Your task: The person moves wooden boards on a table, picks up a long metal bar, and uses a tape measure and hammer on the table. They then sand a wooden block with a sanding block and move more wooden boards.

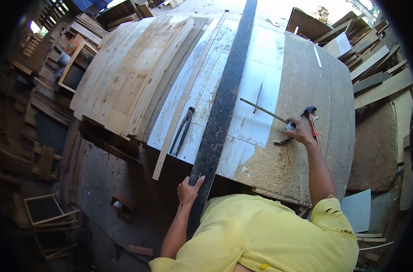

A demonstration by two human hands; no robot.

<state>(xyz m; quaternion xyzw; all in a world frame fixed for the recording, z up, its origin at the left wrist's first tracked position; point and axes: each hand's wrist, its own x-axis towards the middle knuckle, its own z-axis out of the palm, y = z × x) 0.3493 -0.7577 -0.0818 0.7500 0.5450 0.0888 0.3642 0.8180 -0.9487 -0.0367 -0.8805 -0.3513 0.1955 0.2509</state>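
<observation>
A long dark plank lies lengthwise across the workbench, its near end jutting past the edge toward my body. My left hand grips this near end, with the thumb on top. At the right, my right hand is closed round a tape measure. Its blade sticks out to the left over a white board, short of the plank. A thin dark pointed tool lies on that board. Just beyond my right hand is a hammer with a red handle.
Pincers and a narrow wooden strip lie left of the plank. Pale wooden panels are stacked at the left of the bench. Sawdust covers the bench's right part. Scrap boards crowd the right side.
</observation>
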